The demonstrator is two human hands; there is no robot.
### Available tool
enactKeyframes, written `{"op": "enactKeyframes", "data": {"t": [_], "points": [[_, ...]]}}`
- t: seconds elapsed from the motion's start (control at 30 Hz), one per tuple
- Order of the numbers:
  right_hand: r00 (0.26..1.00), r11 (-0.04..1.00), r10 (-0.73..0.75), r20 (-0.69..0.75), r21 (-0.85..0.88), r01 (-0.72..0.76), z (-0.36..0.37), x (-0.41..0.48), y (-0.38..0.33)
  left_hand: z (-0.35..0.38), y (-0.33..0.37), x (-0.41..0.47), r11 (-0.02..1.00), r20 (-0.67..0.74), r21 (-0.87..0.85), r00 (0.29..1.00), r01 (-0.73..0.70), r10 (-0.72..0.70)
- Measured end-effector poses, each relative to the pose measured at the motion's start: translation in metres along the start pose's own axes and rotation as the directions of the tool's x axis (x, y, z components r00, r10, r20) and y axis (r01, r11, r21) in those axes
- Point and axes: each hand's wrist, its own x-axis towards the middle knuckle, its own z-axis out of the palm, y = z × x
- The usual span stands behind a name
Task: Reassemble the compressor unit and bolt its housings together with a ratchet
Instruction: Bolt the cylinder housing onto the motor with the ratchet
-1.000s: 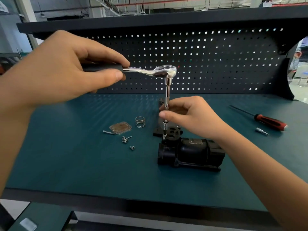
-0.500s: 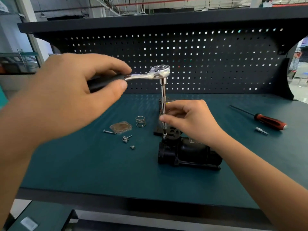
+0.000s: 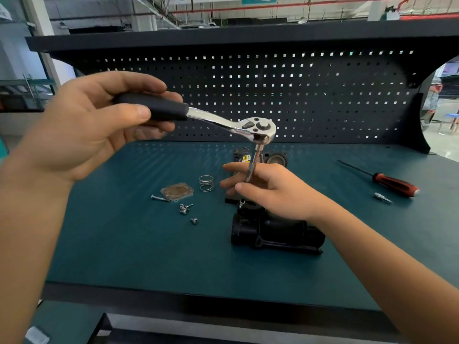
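Two hands share one tool. The left hand [image 3: 82, 125] holds the ratchet [image 3: 223, 122] by its black handle, the grip closed round it with fingers and thumb curled; the right hand [image 3: 268, 192] steadies the extension bar [image 3: 252, 162] below the ratchet head, its grip pinching the bar between thumb and fingertips. The compressor unit [image 3: 275, 232] lies on its side on the counter [image 3: 149, 256], just below and in front of the right hand. Its long axis runs left to right, roughly parallel to the counter's front edge, and the squared flange end points to the person's left. The ratchet handle slopes down from upper left to the head at the right; the extension bar hangs from the head close to vertical, its lower tip leaning slightly left and standing at the top of the flange end. Whether the tip is seated in a fastener cannot be told. Judged step: driving, or getting ready to drive, a bolt at the flange end. Loose screws [image 3: 183, 209], a spring [image 3: 206, 183] and a thin plate [image 3: 176, 191] lie on the counter to the left of the compressor unit, and a separate black housing part [image 3: 275, 158] stands behind the right hand, so assembly looks far from complete. Next move calls for keeping the bar square to the fastener, with the right-hand pinch loose enough to let the bar turn, while the left hand swings the handle in a flat arc.
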Motion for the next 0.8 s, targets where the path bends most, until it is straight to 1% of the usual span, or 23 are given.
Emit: {"op": "enactKeyframes", "data": {"t": [0.13,0.23,0.33,0.43,0.5,0.57,0.6,0.67,0.73,0.8], "points": [[0.999,1.000,-0.018,-0.040,0.002,0.018,-0.002,-0.001,0.003,-0.003,-0.005,0.007,1.000,-0.013,0.006,1.000,0.000,0.000],[0.999,0.998,-0.017,-0.031,0.056,0.019,-0.003,-0.002,0.004,-0.006,-0.009,0.013,0.998,-0.043,-0.050,0.998,0.036,-0.038],[0.999,0.999,-0.037,-0.028,0.020,0.038,-0.003,-0.002,0.005,-0.005,-0.015,0.016,0.991,-0.071,-0.110,0.994,0.072,-0.080],[0.998,0.999,-0.050,-0.038,0.009,0.050,-0.004,-0.001,0.005,0.001,-0.022,0.019,0.968,-0.123,-0.219,0.980,0.126,-0.156],[0.996,0.998,-0.070,-0.056,-0.013,0.069,-0.002,-0.001,0.007,0.004,-0.027,0.019,0.945,-0.182,-0.275,0.956,0.176,-0.231],[0.990,0.993,-0.111,-0.089,-0.059,0.106,0.000,0.000,0.010,0.006,-0.031,0.018,0.928,-0.240,-0.319,0.930,0.194,-0.277],[0.985,0.989,-0.132,-0.109,-0.082,0.124,0.001,0.001,0.012,0.007,-0.033,0.016,0.925,-0.261,-0.333,0.924,0.185,-0.279],[0.977,0.985,-0.150,-0.153,-0.113,0.133,0.002,0.004,0.015,0.008,-0.036,0.009,0.931,-0.289,-0.338,0.927,0.137,-0.241],[0.970,0.986,-0.148,-0.195,-0.111,0.129,0.001,0.006,0.017,0.009,-0.035,0.002,0.940,-0.290,-0.334,0.940,0.075,-0.178],[0.966,0.987,-0.146,-0.215,-0.092,0.129,0.000,0.009,0.020,0.011,-0.036,-0.004,0.948,-0.297,-0.311,0.940,0.071,-0.168]]}}
